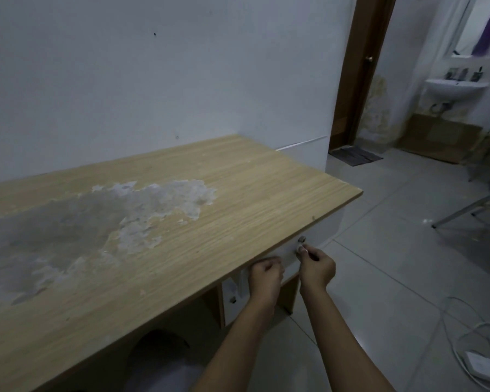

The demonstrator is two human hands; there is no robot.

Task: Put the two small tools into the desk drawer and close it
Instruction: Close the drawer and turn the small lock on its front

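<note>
The wooden desk (pixel 238 193) has a white drawer front (pixel 317 236) under its right end, lying flush beneath the top. A small metal handle (pixel 302 239) sits on that front. My right hand (pixel 317 268) has its thumb and forefinger pinched at the lower end of this handle. My left hand (pixel 266 275) is curled into a fist just to the left, knuckles against the drawer front under the desk edge. No small tools show on the desk or in either hand; the inside of the drawer is hidden.
A lower white cabinet door (pixel 229 304) with a knob is under the drawer. A dark rounded seat (pixel 159 343) sits below the desk. White cables and an adapter (pixel 481 366) lie on the tiled floor. Metal chair legs (pixel 464 213) stand at the right.
</note>
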